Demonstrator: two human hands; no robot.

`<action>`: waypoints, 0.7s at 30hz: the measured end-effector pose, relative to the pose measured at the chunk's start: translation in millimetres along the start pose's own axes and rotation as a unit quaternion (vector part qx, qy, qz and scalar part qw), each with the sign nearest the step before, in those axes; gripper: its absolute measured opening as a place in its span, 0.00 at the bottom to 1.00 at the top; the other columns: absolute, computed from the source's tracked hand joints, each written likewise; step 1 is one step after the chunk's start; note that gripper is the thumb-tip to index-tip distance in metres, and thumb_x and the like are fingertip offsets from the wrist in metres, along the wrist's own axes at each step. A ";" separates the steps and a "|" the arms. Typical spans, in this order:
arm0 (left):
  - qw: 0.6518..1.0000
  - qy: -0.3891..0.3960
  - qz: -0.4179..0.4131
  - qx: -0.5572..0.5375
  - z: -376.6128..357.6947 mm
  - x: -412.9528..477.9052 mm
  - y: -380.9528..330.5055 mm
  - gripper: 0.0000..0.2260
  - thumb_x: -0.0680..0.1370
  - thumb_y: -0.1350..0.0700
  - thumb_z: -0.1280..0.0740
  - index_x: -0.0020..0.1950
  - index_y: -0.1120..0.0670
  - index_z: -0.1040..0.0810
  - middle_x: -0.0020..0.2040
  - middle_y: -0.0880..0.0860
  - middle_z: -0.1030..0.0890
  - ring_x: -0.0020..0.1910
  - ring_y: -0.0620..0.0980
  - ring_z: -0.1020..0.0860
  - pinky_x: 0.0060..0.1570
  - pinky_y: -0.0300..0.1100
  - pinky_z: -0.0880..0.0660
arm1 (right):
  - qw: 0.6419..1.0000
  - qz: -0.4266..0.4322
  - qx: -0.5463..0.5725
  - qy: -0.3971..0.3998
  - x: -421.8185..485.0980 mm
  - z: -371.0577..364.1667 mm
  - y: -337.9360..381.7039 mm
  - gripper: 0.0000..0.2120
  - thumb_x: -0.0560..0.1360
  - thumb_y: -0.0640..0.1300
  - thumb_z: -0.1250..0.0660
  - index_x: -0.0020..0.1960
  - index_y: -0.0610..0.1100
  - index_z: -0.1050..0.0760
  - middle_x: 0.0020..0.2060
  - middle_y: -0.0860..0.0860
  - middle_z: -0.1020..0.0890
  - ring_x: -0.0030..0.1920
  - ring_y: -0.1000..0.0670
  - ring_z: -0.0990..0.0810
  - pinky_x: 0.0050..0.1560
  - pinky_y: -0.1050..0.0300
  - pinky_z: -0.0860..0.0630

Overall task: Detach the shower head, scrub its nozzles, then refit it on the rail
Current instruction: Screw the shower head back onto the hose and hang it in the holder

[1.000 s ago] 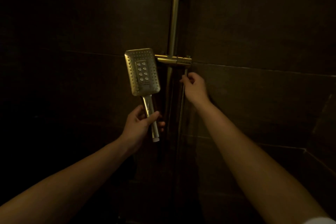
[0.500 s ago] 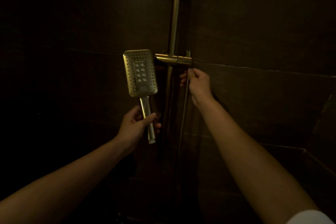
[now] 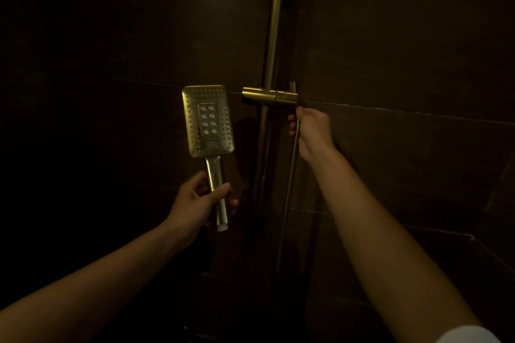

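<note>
**Shower head in the left hand, beside the rail bracket**

Head view: the brass-coloured shower head (image 3: 207, 120) stands upright just left of centre, its nozzle face turned to the camera, close to the left end of the slider bracket (image 3: 269, 95) but apart from it. The left hand (image 3: 195, 203) wraps its fingers and thumb round the handle; a pale tip shows at the handle's lower end. The right hand (image 3: 312, 131), right of centre and just under the bracket, closes round the metal hose (image 3: 289, 175); its fingertips are mostly hidden behind the hand. The hose drops into darkness and its lower end cannot be made out. The rail (image 3: 274, 22) runs up out of the top edge. The dark wall tiles (image 3: 390, 50) are barely lit. A white sleeve (image 3: 468, 335) is cut off at the lower right corner
</note>
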State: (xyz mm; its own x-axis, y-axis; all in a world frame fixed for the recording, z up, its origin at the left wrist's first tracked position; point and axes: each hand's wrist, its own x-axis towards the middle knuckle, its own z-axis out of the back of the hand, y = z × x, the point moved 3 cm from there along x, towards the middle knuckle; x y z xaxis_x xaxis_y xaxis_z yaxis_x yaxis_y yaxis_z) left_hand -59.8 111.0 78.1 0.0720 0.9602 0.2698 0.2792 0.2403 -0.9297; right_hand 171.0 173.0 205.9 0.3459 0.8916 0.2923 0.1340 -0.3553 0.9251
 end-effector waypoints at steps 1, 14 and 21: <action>1.000 -0.002 -0.001 0.003 3.1 -0.6 0.8 0.09 0.76 0.60 0.30 0.56 0.55 0.23 0.46 0.56 0.15 0.42 0.58 0.15 0.43 0.58 0.19 | 1.000 -0.019 0.015 0.002 0.4 0.8 2.6 0.09 0.81 0.43 0.40 0.56 0.42 0.24 0.41 0.48 0.22 0.36 0.54 0.26 0.34 0.61 0.28; 1.000 -0.002 0.013 0.000 -1.7 -1.0 4.4 0.08 0.77 0.63 0.32 0.56 0.57 0.23 0.44 0.56 0.16 0.38 0.55 0.16 0.34 0.47 0.18 | 0.991 -0.048 -0.100 0.078 14.2 -18.2 40.1 0.21 0.70 0.63 0.30 0.59 0.53 0.20 0.49 0.52 0.18 0.39 0.51 0.25 0.33 0.59 0.31; 1.000 0.000 0.026 0.006 -1.2 -0.7 11.1 0.09 0.77 0.63 0.32 0.56 0.57 0.23 0.45 0.56 0.16 0.40 0.56 0.15 0.35 0.48 0.19 | 0.995 -0.060 -0.028 0.081 23.9 -16.3 51.7 0.14 0.75 0.61 0.34 0.51 0.52 0.19 0.47 0.51 0.19 0.46 0.49 0.21 0.38 0.56 0.29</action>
State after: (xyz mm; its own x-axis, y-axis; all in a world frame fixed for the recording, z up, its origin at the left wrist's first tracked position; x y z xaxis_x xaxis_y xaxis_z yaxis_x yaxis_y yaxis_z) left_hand -55.6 112.9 67.9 0.0853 0.9716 0.2205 0.2629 0.1915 -0.9456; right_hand 171.1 180.6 264.6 0.1766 0.9616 0.2099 0.1114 -0.2315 0.9664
